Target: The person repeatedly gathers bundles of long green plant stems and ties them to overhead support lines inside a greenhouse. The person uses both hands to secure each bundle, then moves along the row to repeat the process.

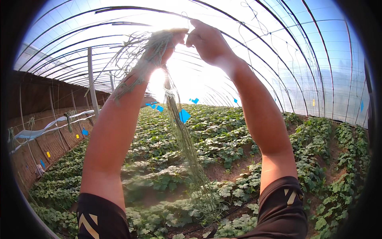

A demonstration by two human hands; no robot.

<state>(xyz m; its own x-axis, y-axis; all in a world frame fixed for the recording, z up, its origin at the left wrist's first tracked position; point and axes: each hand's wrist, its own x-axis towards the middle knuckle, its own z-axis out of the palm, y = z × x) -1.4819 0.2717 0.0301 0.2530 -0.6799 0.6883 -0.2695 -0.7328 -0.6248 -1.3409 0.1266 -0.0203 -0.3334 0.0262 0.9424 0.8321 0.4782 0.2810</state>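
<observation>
Both my arms are raised overhead against strong glare. My left hand (168,44) is closed on a bundle of thin green twine (186,143). Loose, tangled ends of the twine drape over that wrist and forearm, while the long tail hangs down in front of the plants. Near the bundle's top, a pale tie (169,92) wraps around it. Close beside the left fingertips is my right hand (207,41), its index finger at a thin pale loop (185,14) and its other fingers curled. Glare hides whether those fingers pinch the loop.
Rows of leafy green vine plants (161,176) cover the soil below. Curved greenhouse ribs (277,71) and hanging strings (249,44) are overhead. A post (92,80) stands at left, near an earthen wall (38,146). Blue cards (184,116) hang above the rows.
</observation>
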